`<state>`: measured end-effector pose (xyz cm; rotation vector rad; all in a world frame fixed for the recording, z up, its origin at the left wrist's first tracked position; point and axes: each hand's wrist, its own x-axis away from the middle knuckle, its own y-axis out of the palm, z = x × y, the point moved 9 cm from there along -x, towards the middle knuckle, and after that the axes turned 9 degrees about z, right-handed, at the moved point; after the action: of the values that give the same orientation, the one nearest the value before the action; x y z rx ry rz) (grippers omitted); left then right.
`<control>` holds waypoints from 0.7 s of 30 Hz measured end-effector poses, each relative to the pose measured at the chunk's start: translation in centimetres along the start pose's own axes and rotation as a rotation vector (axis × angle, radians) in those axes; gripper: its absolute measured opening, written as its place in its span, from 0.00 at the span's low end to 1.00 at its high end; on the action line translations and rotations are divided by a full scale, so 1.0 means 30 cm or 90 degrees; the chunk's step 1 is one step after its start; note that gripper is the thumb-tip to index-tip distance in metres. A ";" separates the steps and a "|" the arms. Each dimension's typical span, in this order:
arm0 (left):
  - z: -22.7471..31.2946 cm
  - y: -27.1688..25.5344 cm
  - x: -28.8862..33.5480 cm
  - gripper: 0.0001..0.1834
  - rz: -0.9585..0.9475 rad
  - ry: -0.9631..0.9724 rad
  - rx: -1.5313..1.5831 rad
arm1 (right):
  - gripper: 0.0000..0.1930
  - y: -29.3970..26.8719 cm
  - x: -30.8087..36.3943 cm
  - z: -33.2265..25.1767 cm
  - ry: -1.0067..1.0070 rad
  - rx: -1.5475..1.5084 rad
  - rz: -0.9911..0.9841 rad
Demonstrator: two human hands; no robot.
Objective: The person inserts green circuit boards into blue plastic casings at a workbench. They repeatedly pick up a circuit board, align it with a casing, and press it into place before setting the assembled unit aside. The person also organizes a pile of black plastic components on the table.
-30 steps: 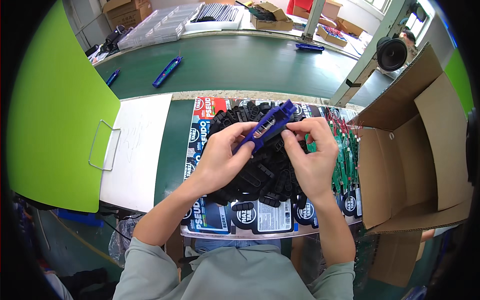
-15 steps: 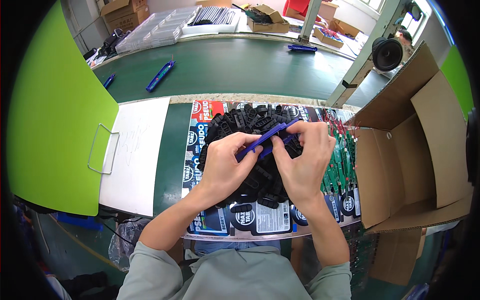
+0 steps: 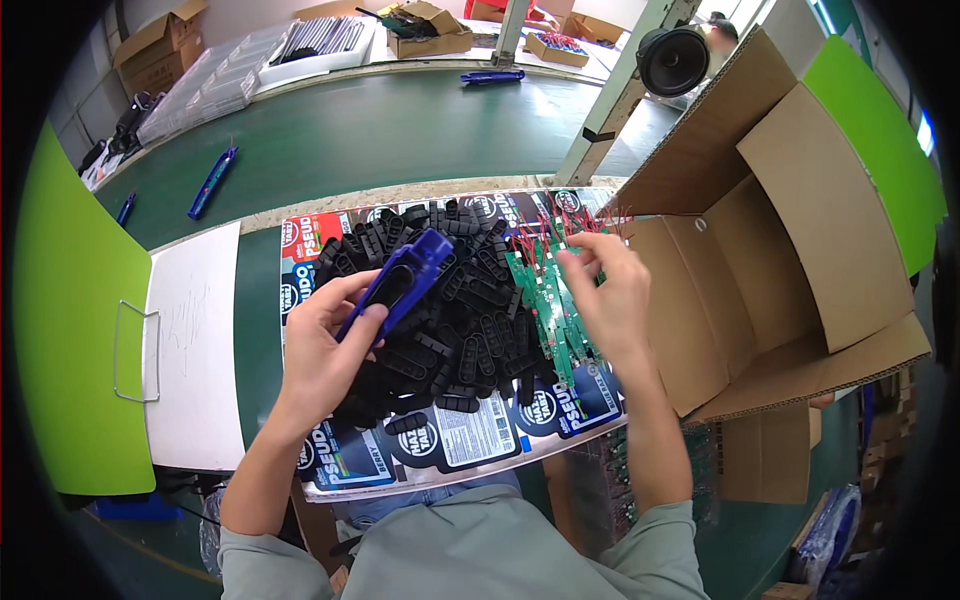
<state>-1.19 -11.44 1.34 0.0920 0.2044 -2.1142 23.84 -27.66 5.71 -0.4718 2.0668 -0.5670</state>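
Hands well apart over the desk (image 3: 258,320), seen from the side of the room. Leftmost, a white panel (image 3: 195,340) stands at the desk's left edge. Left hand (image 3: 328,345) grips a blue casing (image 3: 418,278) near its lower end, thumb on the upper face. Casing is raised over the left part of a heap of black pieces (image 3: 490,335); long axis runs diagonally, lower end toward the desk's near left corner, other end toward the far edge. Dark oval in its face: insert or opening, cannot tell.

Heap fills the middle. To its right, green circuit boards (image 3: 550,310) lie toward the desk's right edge, mostly lengthwise far to near, red wires (image 3: 548,238) at the far end. Their axis crosses the casing's.

Right hand (image 3: 614,295) is clearly the nearer to the boards, above their right side; fingers half curled, thumb close to them. Contact or a held piece: cannot tell. Beyond it, an open cardboard box (image 3: 690,310) borders the desk's right edge.
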 end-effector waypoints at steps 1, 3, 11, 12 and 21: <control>-0.011 -0.012 0.002 0.15 -0.005 -0.007 0.013 | 0.09 -0.017 -0.016 0.044 -0.008 0.091 -0.031; -0.029 -0.030 0.009 0.15 -0.010 -0.007 0.009 | 0.11 -0.028 -0.021 0.128 0.023 0.170 -0.097; -0.018 -0.007 0.014 0.15 -0.039 0.014 0.008 | 0.15 -0.015 0.034 0.191 0.128 0.187 -0.204; -0.017 -0.006 0.015 0.14 -0.042 0.014 0.008 | 0.15 -0.024 0.034 0.199 0.141 0.174 -0.203; -0.030 -0.008 0.029 0.15 -0.049 0.004 0.004 | 0.14 -0.036 0.051 0.198 0.064 0.178 -0.162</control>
<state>-1.86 -11.89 0.36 0.0947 0.2082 -2.1912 28.25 -30.62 2.44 -0.5534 1.9923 -1.0330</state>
